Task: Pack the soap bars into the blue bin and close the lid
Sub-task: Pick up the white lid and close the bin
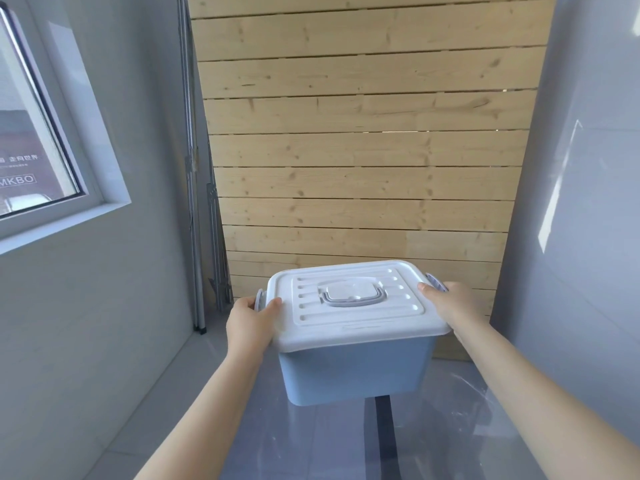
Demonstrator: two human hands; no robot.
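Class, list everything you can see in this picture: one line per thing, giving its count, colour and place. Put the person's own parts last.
bin: one, blue, centre, held between both hands above the table
lid: one, white, on top of the bin, with a grey handle lying flat at its middle
side latches: two, grey, at the lid's left and right ends
table: one, grey and glossy, below the bin
plank wall: one, pale wood, behind the bin
window: one, white frame, upper left
folded metal stand: one, grey, left of the planks
soap bars: none visible
left hand: one, grips the lid's left end
right hand: one, grips the lid's right end
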